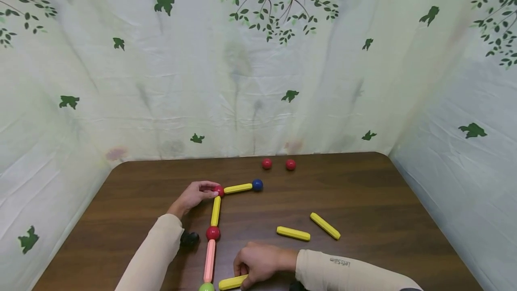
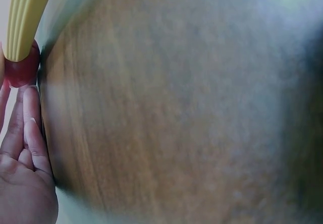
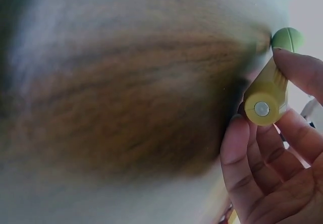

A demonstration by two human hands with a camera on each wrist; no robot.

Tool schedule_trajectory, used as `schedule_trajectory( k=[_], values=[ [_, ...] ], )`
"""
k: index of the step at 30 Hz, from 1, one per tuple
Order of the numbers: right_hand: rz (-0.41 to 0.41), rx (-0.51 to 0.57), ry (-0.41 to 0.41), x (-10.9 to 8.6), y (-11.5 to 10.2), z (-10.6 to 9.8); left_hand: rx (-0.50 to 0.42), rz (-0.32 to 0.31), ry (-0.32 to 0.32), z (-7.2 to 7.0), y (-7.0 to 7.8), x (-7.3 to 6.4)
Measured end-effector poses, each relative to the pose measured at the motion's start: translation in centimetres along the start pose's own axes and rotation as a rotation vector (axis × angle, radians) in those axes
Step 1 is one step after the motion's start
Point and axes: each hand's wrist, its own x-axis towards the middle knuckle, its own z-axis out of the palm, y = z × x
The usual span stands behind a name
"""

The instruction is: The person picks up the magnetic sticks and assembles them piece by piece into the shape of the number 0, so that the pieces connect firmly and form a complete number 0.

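Observation:
My left hand [image 1: 198, 194] pinches a red ball [image 1: 219, 190] between thumb and fingertips. From that ball a yellow stick [image 1: 238, 188] leads right to a blue ball [image 1: 257, 185], and another yellow stick [image 1: 216, 211] runs down to a second red ball [image 1: 213, 232]. Below it, a pink stick [image 1: 209, 261] reaches a light green ball [image 1: 207, 287], cut off by the frame. My right hand [image 1: 260, 264] grips a loose-looking yellow stick [image 1: 231, 283] near the green ball. The right wrist view shows a silvery disc in its end [image 3: 261, 108]; whether it touches the green ball, I cannot tell.
Two yellow sticks, one flat [image 1: 293, 233] and one slanted [image 1: 325, 226], lie right of centre on the brown table [image 1: 371, 192]. Two red balls [image 1: 267, 164] [image 1: 290, 165] sit near the far edge. A leaf-patterned cloth [image 1: 242, 71] hangs behind.

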Motion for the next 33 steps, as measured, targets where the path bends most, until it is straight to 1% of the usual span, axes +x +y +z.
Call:
schedule_trajectory(
  k=[5, 12, 18, 26, 33],
  values=[
    [-0.006, 0.0, 0.002, 0.14, -0.1, 0.12, 0.007, -0.003, 0.004, -0.02, -0.13, -0.04],
    [-0.018, -0.008, 0.013, 0.35, -0.26, 0.37, 0.016, -0.038, 0.027, 0.03, -0.08, -0.18],
    [-0.003, -0.013, 0.013, 0.73, -0.58, 0.53, 0.019, -0.024, 0.017, -0.04, -0.12, -0.27],
    [0.004, 0.012, 0.006, 0.79, -0.46, 0.44, 0.022, -0.031, 0.022, 0.05, -0.19, -0.07],
    [-0.003, -0.039, 0.043, 0.67, -0.4, 0.3, 0.014, -0.016, 0.011, 0.01, 0.03, -0.11]
  ],
)
